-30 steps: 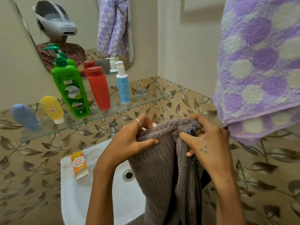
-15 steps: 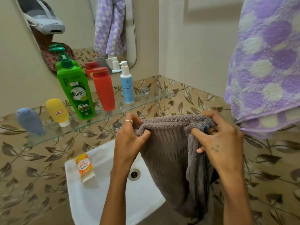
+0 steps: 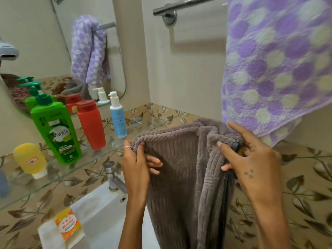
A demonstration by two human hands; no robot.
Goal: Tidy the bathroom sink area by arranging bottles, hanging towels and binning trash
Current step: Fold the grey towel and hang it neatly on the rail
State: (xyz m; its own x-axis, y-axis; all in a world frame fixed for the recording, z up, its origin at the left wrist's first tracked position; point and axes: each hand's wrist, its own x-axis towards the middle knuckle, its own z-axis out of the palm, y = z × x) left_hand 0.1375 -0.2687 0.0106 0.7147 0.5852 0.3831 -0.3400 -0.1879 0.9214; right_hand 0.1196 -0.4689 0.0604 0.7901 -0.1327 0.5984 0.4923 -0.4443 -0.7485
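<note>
A grey ribbed towel (image 3: pixel 179 168) hangs in front of me over the sink. My left hand (image 3: pixel 137 164) grips its top left corner, and my right hand (image 3: pixel 251 159) pinches its bunched top right edge. High on the wall above runs a chrome towel bar (image 3: pixel 181 5), with a purple spotted towel (image 3: pixel 276 60) draped over its right part. On the glass shelf (image 3: pixel 53 174) stand a green pump bottle (image 3: pixel 55 130), a red bottle (image 3: pixel 91 123), a blue-and-white pump bottle (image 3: pixel 117 115) and a yellow tube (image 3: pixel 30 159).
A white sink (image 3: pixel 100 209) with a chrome tap (image 3: pixel 113 178) lies below the shelf. An orange-and-white packet (image 3: pixel 69 226) sits on the sink's left rim. A mirror (image 3: pixel 59 51) covers the wall at the left. Leaf-patterned tiles line the lower walls.
The view has tilted up, so the towel bar is now in sight. Both hands have spread the grey towel's top edge wider and lifted it toward the bar.
</note>
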